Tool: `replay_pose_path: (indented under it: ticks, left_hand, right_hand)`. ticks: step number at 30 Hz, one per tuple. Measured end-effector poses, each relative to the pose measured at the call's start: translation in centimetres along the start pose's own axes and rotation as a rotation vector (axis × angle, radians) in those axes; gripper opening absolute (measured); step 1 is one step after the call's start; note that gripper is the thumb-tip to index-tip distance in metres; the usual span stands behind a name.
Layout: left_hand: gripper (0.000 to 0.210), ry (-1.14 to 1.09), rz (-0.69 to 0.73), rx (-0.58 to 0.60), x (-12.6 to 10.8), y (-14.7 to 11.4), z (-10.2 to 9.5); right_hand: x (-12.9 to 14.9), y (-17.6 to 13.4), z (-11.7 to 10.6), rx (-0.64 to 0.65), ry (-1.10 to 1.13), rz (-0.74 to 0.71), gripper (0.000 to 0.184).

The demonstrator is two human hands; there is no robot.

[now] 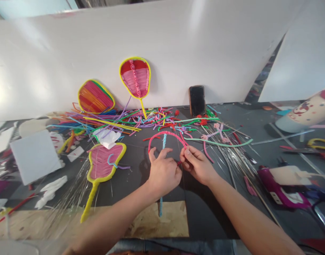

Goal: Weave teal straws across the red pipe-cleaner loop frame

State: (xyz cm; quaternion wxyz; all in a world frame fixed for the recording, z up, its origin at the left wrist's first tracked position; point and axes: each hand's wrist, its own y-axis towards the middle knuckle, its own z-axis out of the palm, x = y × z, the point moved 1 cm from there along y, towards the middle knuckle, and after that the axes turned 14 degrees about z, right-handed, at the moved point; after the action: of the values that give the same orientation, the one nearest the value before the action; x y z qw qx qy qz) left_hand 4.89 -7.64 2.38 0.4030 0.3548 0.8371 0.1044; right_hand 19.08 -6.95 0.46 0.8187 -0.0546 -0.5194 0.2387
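Note:
A pink twisted pipe-cleaner hoop (pixel 166 134) arches over the dark table in the middle of the head view. My left hand (pixel 164 173) has its fingers bent around the hoop's left side and covers part of it. Pinched between the thumb and fingers of my right hand (pixel 198 163) is the hoop's right side. A light-blue fuzzy stem (pixel 160 209) runs beneath my left hand, and its upper part shows inside the arch. Left of my hands lies a pink fan with a yellow rim (pixel 106 161), a light-blue and a purple pipe cleaner resting on it.
Two more yellow-rimmed fans, one pink and red (pixel 135 79), one striped (pixel 95 97), lean against the white board (pixel 167 42). Loose pipe cleaners (pixel 111 122) pile along the back beside a phone (pixel 196 101). Thin wires, a purple glue gun (pixel 281 193) and scissors (pixel 306 150) lie right.

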Motion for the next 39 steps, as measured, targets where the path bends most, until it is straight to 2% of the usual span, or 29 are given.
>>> replay_pose_path:
  ticks: [7, 12, 17, 20, 22, 25, 27, 31, 33, 36, 39]
  left_hand:
    - [0.023, -0.039, -0.029, -0.047, 0.1, 0.1, 0.1]
    - [0.023, 0.012, -0.02, -0.056, 0.5, 0.2, 0.1]
    - [0.026, 0.109, 0.031, 0.011, -0.2, 0.2, -0.1]
    - [0.021, 0.066, 0.095, 0.045, -0.8, 0.6, -1.5]
    - [0.015, 0.031, 0.081, -0.032, -0.5, 1.3, -3.0]
    - [0.028, 0.033, -0.039, -0.19, 1.6, 2.1, -5.1]
    - [0.036, 0.016, -0.111, -0.136, 3.5, 2.2, -5.6]
    - [0.035, -0.018, -0.257, 0.236, 5.9, 1.4, -5.2]
    - [0.031, 0.041, -0.264, 0.356, 6.2, 1.0, -5.0]
    - [0.029, 0.078, -0.237, 0.425, 6.0, 1.0, -5.1]
    - [0.03, 0.042, -0.213, 0.438, 5.9, 1.3, -5.4]
  right_hand:
    - [0.1, -0.1, -0.1, -0.015, 0.016, 0.001, 0.028]
    - [0.2, -0.1, -0.1, -0.018, 0.052, 0.03, 0.026]
    - [0.3, 0.0, -0.4, -0.01, 0.122, 0.071, 0.025]
    - [0.4, 0.3, -1.0, -0.006, 0.207, 0.102, 0.024]
    - [0.4, 0.4, -1.5, 0.013, 0.255, 0.127, 0.023]
    - [0.3, 0.6, -1.8, 0.084, 0.24, 0.193, 0.024]
    - [0.1, 0.6, -1.7, 0.131, 0.164, 0.233, 0.026]
    - [-0.4, 0.4, -1.3, 0.111, -0.186, 0.213, 0.03]
    - [-0.6, 0.3, -1.2, 0.048, -0.417, 0.179, 0.031]
    - [-0.8, 0.3, -1.1, -0.06, -0.632, 0.135, 0.034]
    - [-0.8, 0.4, -1.0, -0.134, -0.664, 0.103, 0.041]
